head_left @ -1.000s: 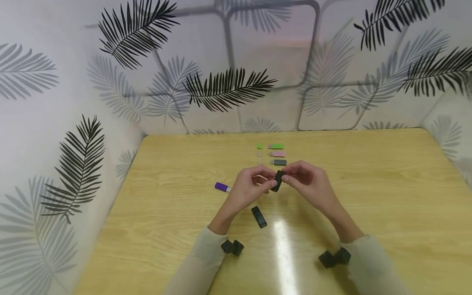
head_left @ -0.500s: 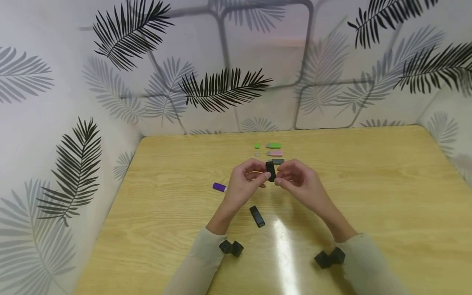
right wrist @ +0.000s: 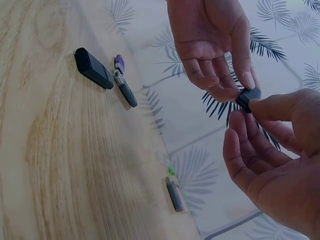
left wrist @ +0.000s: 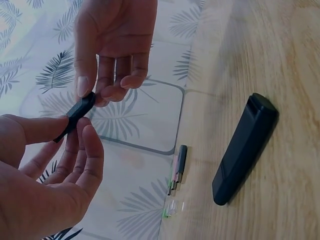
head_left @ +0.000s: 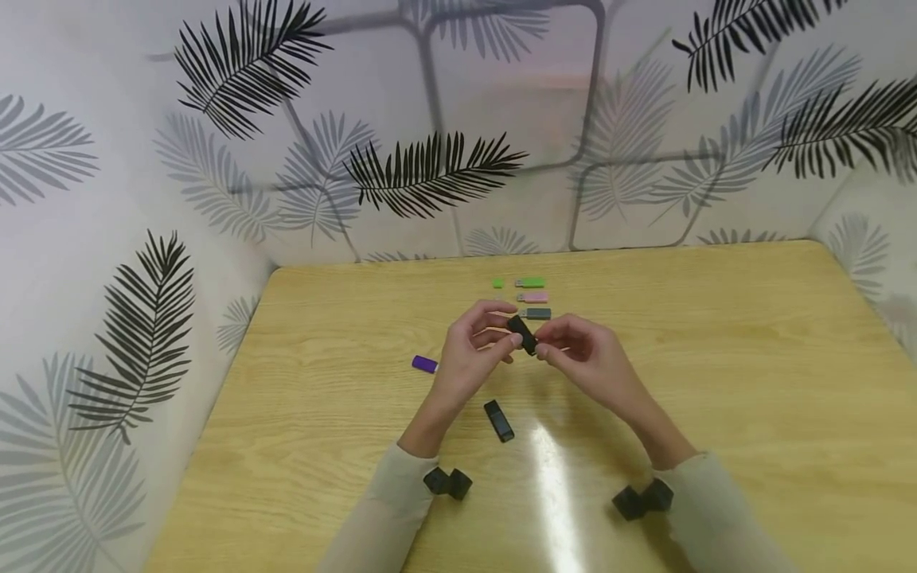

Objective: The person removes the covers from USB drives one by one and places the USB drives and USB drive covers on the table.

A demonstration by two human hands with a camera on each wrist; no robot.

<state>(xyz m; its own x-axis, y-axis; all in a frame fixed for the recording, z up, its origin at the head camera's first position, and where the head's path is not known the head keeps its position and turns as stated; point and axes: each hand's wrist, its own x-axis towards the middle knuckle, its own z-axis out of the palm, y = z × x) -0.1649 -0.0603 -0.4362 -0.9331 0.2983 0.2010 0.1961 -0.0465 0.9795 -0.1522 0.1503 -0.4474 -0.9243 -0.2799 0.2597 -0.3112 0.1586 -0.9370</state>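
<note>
In the head view, a black USB stick (head_left: 522, 335) hangs tilted above the table between both hands. My left hand (head_left: 469, 350) pinches it between thumb and fingers. My right hand (head_left: 583, 350) pinches its lower right end, its fingertips also meeting the stick (left wrist: 79, 112) in the left wrist view. Whether a cap is on it cannot be told. Below the hands a larger black stick (head_left: 499, 420) lies on the table. A purple USB stick (head_left: 424, 364) lies left of my left hand, its connector end partly covered by that hand.
Behind the hands lie a green USB stick (head_left: 532, 282), a pink one (head_left: 533, 298) and a dark grey one (head_left: 537, 313) in a column. A green cap (head_left: 497, 283) sits to their left. Clear caps (left wrist: 172, 206) show in the left wrist view. A patterned wall (head_left: 401, 227) borders the table.
The held stick has turned, its upper end swinging from right to left. Half a second ago the right fingertips were apart from it; now they are on its lower end.
</note>
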